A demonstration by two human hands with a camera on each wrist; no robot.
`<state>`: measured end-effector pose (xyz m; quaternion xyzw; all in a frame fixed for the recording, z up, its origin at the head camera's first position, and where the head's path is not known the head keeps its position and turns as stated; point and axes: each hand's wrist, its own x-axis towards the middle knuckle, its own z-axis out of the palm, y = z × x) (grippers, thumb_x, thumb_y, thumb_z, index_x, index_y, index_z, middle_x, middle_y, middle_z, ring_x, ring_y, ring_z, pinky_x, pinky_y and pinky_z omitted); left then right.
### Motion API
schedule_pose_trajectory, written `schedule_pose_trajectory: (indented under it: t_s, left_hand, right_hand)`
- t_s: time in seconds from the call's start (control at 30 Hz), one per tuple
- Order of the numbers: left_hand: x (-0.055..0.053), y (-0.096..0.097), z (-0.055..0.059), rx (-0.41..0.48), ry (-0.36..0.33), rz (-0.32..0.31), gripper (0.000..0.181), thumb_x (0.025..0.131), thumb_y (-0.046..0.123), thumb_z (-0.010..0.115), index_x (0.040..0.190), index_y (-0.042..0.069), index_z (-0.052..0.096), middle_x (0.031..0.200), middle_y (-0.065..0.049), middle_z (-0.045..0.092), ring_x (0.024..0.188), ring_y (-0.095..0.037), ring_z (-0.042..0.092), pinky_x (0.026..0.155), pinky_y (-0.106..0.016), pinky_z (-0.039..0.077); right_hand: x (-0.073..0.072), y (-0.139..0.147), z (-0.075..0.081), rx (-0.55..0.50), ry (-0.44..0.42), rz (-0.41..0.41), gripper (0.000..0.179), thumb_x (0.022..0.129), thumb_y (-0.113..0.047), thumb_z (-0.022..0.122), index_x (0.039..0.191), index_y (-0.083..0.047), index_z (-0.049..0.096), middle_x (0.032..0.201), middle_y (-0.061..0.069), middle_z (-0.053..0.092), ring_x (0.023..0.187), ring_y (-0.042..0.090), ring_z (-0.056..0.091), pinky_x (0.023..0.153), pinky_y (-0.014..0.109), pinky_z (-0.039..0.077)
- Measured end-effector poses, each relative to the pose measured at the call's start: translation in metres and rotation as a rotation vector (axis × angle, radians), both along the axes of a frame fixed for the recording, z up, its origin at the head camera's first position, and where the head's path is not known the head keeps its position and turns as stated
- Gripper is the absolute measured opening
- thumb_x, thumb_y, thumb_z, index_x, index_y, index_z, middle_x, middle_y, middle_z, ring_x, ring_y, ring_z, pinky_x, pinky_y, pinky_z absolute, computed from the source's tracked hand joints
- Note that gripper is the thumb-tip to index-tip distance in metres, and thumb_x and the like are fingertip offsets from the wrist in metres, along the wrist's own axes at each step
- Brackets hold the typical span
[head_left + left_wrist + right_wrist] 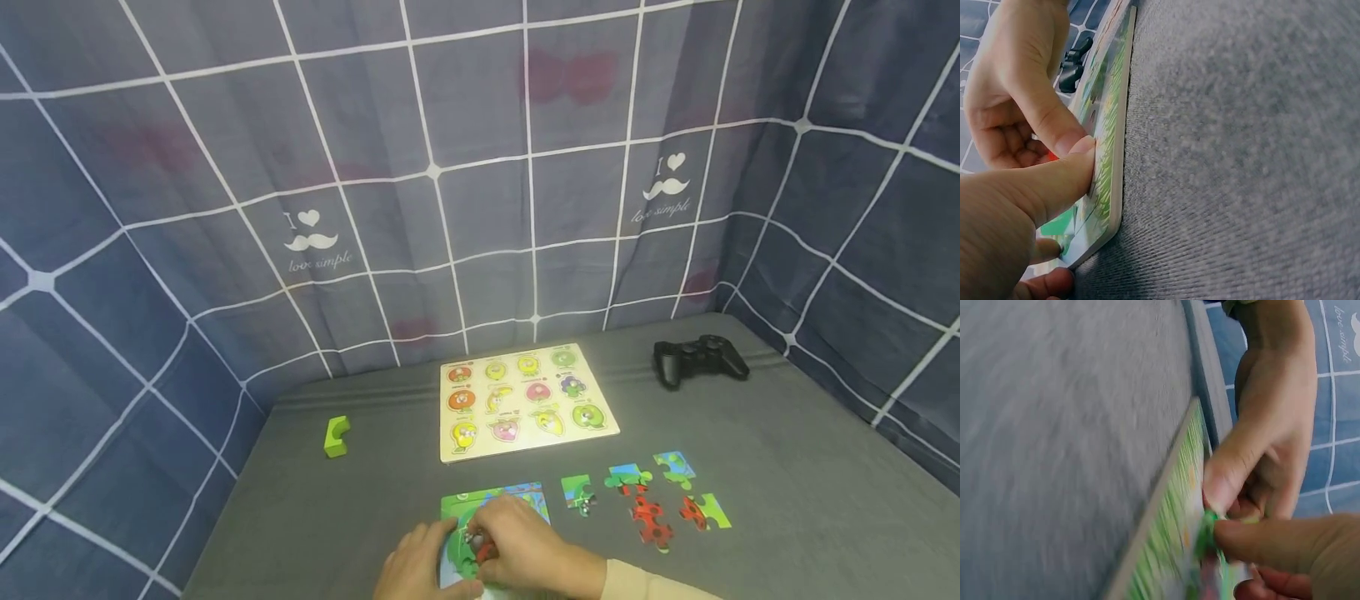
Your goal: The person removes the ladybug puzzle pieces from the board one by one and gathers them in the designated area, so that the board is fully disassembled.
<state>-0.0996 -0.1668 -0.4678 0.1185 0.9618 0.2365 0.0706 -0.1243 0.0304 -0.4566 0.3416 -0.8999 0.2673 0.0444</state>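
Note:
A jigsaw puzzle board [491, 493] with a green-and-blue picture lies at the table's near side. My left hand [418, 560] rests at its left edge, thumb and fingertips touching the board. Over the board, my right hand [525, 546] pinches a jigsaw piece [487, 552] showing some red, mostly hidden by the fingers. In the left wrist view both thumbs meet above the board's grassy border [1107, 181]. The right wrist view is blurred around the fingertips. Several loose jigsaw pieces [651, 523] lie to the right, red, green and blue.
Behind the puzzle stands a flat wooden fruit board [525, 404]. A black game controller [699, 360] is at the back right. A green notched block [336, 437] sits on the left. The grey tabletop [300, 517] meets a checked blue curtain [480, 208].

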Motion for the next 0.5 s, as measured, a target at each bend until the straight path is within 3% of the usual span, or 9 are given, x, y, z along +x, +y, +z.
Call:
schedule_pose_trajectory:
  t_s: [0.17, 0.33, 0.5]
  left_hand:
    - [-0.002, 0.001, -0.001, 0.022, -0.023, -0.02, 0.086, 0.073, 0.069, 0.071, 0.133, 0.009, 0.055, 0.098, 0.001, 0.057, 0.084, -0.014, 0.048, 0.069, -0.038, 0.042]
    - [0.0, -0.004, -0.003, 0.051, 0.021, -0.046, 0.073, 0.075, 0.064, 0.073, 0.13, 0.018, 0.061, 0.091, 0.004, 0.054, 0.077, -0.008, 0.041, 0.063, -0.028, 0.034]
    - [0.003, -0.006, -0.003, 0.07, 0.022, -0.048, 0.065, 0.076, 0.064, 0.072, 0.126, 0.024, 0.066, 0.086, 0.006, 0.045, 0.073, -0.007, 0.033, 0.06, -0.024, 0.026]
  right_hand:
    - [-0.002, 0.043, 0.013, -0.105, -0.079, -0.027, 0.034, 0.071, -0.027, 0.084, 0.1, -0.015, 0.069, 0.088, -0.013, 0.06, 0.083, -0.001, 0.046, 0.072, 0.017, 0.041]
    - [0.002, 0.104, 0.018, -0.2, -0.114, -0.123, 0.038, 0.074, -0.033, 0.084, 0.104, -0.015, 0.067, 0.099, -0.01, 0.062, 0.09, 0.0, 0.053, 0.076, 0.022, 0.048]
    - [0.007, 0.161, 0.014, -0.28, -0.264, -0.206, 0.035, 0.079, -0.031, 0.082, 0.104, -0.013, 0.066, 0.101, 0.0, 0.06, 0.085, -0.002, 0.059, 0.071, 0.022, 0.052]
